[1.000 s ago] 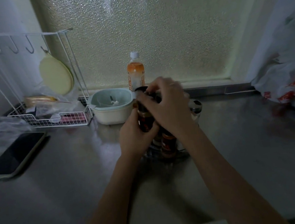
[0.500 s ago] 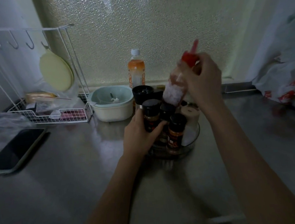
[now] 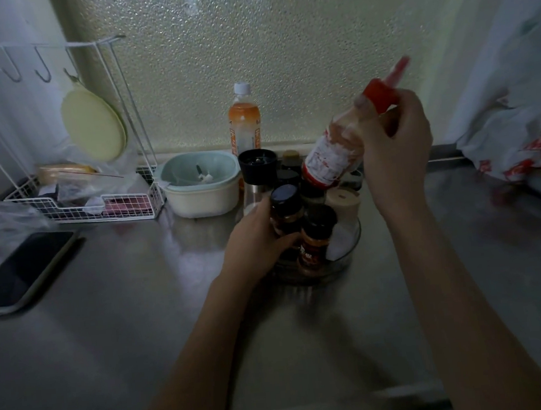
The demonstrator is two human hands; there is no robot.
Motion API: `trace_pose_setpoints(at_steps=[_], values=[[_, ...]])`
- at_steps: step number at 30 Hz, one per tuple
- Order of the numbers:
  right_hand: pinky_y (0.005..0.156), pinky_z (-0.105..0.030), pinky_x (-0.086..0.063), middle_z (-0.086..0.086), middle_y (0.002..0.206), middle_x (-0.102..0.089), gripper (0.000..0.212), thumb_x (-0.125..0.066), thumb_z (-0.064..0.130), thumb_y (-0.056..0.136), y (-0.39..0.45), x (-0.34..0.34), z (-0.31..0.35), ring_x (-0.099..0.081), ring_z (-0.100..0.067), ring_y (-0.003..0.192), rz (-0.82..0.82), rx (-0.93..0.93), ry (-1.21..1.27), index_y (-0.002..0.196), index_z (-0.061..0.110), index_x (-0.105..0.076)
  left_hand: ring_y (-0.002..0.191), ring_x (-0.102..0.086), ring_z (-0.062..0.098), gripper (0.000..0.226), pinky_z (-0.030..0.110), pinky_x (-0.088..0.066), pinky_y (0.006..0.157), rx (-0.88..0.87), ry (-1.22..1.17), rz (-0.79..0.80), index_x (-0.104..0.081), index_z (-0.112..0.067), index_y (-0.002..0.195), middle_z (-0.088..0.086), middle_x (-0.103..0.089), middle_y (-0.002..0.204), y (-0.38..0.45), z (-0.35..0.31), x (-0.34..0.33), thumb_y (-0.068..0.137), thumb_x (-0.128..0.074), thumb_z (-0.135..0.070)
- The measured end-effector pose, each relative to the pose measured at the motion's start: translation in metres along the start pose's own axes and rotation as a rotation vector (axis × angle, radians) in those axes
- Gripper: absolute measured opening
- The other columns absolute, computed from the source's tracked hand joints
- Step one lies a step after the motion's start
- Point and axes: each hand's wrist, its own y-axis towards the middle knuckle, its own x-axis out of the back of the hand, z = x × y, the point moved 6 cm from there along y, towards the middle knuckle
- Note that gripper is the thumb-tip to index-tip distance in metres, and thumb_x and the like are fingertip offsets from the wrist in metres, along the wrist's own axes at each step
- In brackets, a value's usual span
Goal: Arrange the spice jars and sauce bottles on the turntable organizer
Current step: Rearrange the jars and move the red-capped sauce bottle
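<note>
right hand (image 3: 397, 143) grips the tilted red-capped bottle (image 3: 339, 154) above the turntable (image 3: 347, 257); left hand (image 3: 256, 241) curls round a dark-lidded spice jar (image 3: 286, 210) on it.

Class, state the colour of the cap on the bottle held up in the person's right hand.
Red, with its flip lid open. The bottle in the right hand shows only in the head view.

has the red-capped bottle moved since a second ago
Yes. The red-capped bottle, held in the right hand, has gone up and right, off the turntable and away from the orange drink bottle.
</note>
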Motion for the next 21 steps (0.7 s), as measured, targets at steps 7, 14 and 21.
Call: trace_pose_setpoints(at_steps=[7,14,21], values=[[0.068,-0.022,-0.039,0.014,0.07,-0.042,0.02,-0.059,0.033,0.091,-0.002,0.002,0.008,-0.04,-0.001,0.066,-0.095,0.039,0.118,0.099,0.015,-0.057,0.096,-0.063,0.024,0.066,0.045,-0.054,0.075,-0.034,-0.09,-0.001,-0.031,-0.024,0.131,0.003,-0.063,0.113,-0.002,-0.004,-0.003,0.075,-0.065,-0.031],[0.066,-0.019,-0.038,0.015,0.072,-0.046,0.015,-0.059,0.031,0.091,-0.012,-0.025,0.024,-0.044,-0.001,0.066,0.1,0.075,0.099,0.098,0.019,-0.055,0.079,-0.064,0.028,0.036,0.029,-0.051,0.066,-0.187,-0.001,-0.178,-0.057,-0.009,0.122,0.013,-0.065,0.098,-0.002,-0.02,0.012,0.088,-0.05,-0.018],[0.057,-0.01,-0.035,0.013,0.066,-0.047,0.013,-0.058,0.032,0.092,-0.016,-0.041,0.047,-0.044,0.004,0.058,0.228,0.084,0.132,0.089,0.019,-0.055,0.102,-0.054,0.01,0.064,0.022,-0.05,0.082,-0.126,-0.263,-0.496,-0.036,-0.009,0.135,-0.006,-0.044,0.114,-0.009,-0.02,0.043,0.081,-0.059,-0.035]])
